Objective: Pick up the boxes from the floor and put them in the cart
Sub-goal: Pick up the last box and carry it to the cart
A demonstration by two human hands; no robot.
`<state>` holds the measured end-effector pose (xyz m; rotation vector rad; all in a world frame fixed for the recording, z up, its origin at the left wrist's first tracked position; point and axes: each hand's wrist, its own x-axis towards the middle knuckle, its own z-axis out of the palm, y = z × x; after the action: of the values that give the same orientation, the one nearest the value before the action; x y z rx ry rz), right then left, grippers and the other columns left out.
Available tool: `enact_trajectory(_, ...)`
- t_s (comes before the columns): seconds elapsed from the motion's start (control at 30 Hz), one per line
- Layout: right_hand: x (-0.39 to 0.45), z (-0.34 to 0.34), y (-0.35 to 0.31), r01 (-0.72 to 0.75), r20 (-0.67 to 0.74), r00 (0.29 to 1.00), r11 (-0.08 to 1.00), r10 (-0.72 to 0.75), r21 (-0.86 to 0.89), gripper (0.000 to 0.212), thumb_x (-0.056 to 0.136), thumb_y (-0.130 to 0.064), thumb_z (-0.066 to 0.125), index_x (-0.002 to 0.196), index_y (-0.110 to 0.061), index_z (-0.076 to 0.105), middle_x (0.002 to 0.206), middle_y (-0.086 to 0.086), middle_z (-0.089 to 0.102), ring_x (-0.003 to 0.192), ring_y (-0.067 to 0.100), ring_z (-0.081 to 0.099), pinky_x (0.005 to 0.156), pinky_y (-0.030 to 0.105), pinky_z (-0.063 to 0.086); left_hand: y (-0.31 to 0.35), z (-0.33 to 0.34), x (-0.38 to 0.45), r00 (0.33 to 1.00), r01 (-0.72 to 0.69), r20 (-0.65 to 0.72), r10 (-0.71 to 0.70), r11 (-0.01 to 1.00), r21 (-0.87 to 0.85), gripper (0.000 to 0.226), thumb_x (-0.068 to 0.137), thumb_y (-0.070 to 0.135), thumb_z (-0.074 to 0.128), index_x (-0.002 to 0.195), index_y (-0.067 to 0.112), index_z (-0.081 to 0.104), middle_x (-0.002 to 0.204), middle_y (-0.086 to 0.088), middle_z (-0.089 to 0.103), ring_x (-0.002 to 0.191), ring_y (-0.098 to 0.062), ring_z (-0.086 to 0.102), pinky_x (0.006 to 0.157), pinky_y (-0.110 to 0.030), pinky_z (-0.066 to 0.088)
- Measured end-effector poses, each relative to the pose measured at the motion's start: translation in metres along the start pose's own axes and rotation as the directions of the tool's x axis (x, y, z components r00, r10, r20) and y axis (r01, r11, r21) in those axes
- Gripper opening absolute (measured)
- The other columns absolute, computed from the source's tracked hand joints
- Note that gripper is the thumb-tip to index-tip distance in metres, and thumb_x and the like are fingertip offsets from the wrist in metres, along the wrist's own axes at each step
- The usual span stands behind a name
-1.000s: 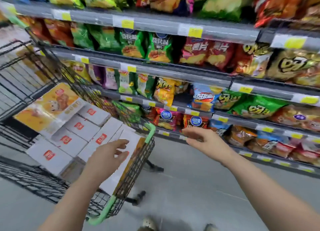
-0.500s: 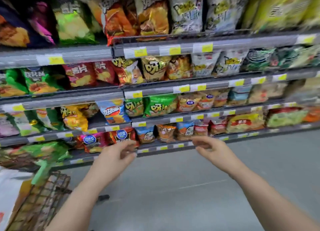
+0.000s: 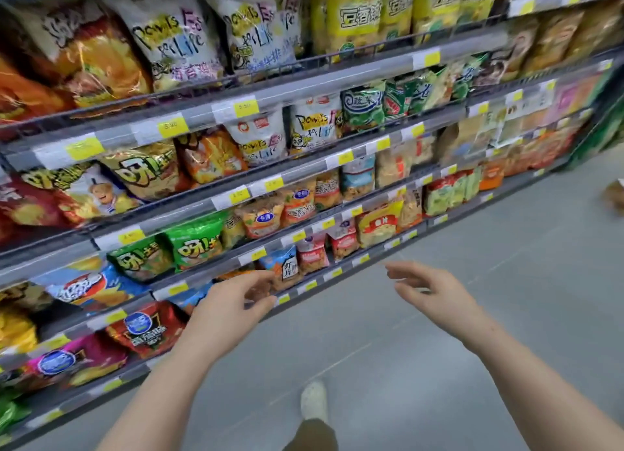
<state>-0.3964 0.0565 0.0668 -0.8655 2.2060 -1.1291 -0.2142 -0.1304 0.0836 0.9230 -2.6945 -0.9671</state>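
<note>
Snack shelves (image 3: pixel 304 89) along the left, bare grey floor (image 3: pixel 422 349) ahead. Far right on that floor, a blurred brownish shape (image 3: pixel 615 197), possibly a box, well beyond and right of both hands, nearer the right hand (image 3: pixel 439 292). Left hand (image 3: pixel 229 309) likewise empty, fingers loosely spread; cart out of view.

Bare forearms, no sleeves visible; olive-brown trouser leg (image 3: pixel 312 435); a pale, blurred, perhaps white shoe (image 3: pixel 314 400)

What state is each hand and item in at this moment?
left hand: open, empty, fingers loosely extended.
right hand: open, empty.
snack bags: on the shelves.
object on the floor: at the far right edge, blurred, cut off.
shoe: on the floor.
</note>
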Motion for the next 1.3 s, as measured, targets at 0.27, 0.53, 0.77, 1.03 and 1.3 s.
enact_trajectory(0.27,0.066,-0.063,0.02,-0.084,-0.148,0.986,0.996,0.077,-0.039,0.027,0.087,-0.007,0.052,0.111,-0.015,0.059,0.098,-0.004,0.061,0.087,0.007,0.057,0.079,0.019,0.041,0.045,0.039,0.132,0.984,-0.142,0.094,0.152,0.984,-0.104,0.032,0.086,0.022,0.055,0.118,0.028,0.054,0.1,0.011,0.059,0.091,-0.004,0.053,0.074,-0.017,0.037)
enact_trajectory(0.53,0.134,-0.114,0.039,-0.176,-0.265,0.949,0.984,0.172,0.008,0.025,0.087,-0.009,0.052,0.099,-0.031,0.055,0.098,-0.007,0.061,0.079,-0.016,0.056,0.071,0.0,0.041,0.092,0.066,0.259,0.91,-0.287,0.277,0.309,0.951,-0.118,0.037,0.086,0.022,0.056,0.122,0.027,0.052,0.106,0.009,0.061,0.095,-0.008,0.057,0.076,-0.018,0.039)
enact_trajectory(0.77,0.142,-0.158,0.083,-0.285,-0.423,0.849,0.949,0.316,0.137,0.027,0.087,-0.003,0.051,0.111,-0.011,0.059,0.099,0.001,0.061,0.083,0.005,0.056,0.068,-0.004,0.04,0.149,0.113,0.327,0.798,-0.43,0.424,0.429,0.898,-0.098,0.023,0.084,0.016,0.058,0.107,0.015,0.061,0.094,0.006,0.056,0.087,-0.005,0.05,0.065,0.004,0.033)
enact_trajectory(1.03,0.161,-0.252,0.162,-0.356,-0.474,0.772,0.905,0.424,0.231,0.026,0.088,-0.007,0.051,0.11,-0.018,0.058,0.099,-0.006,0.06,0.085,-0.008,0.053,0.068,-0.005,0.039,0.233,0.198,0.397,0.736,-0.485,0.507,0.449,0.872,-0.068,0.025,0.084,0.021,0.059,0.108,0.022,0.06,0.1,0.008,0.063,0.087,-0.005,0.055,0.076,-0.019,0.039)
enact_trajectory(1.3,0.193,-0.41,0.249,-0.397,-0.486,0.748,0.891,0.452,0.219,0.029,0.089,-0.01,0.05,0.115,-0.02,0.055,0.105,-0.008,0.056,0.096,0.008,0.053,0.088,0.018,0.039,0.396,0.297,0.479,0.68,-0.581,0.491,0.545,0.808,-0.092,0.034,0.085,0.018,0.057,0.119,0.019,0.054,0.117,0.003,0.061,0.093,-0.003,0.051,0.074,-0.011,0.033)
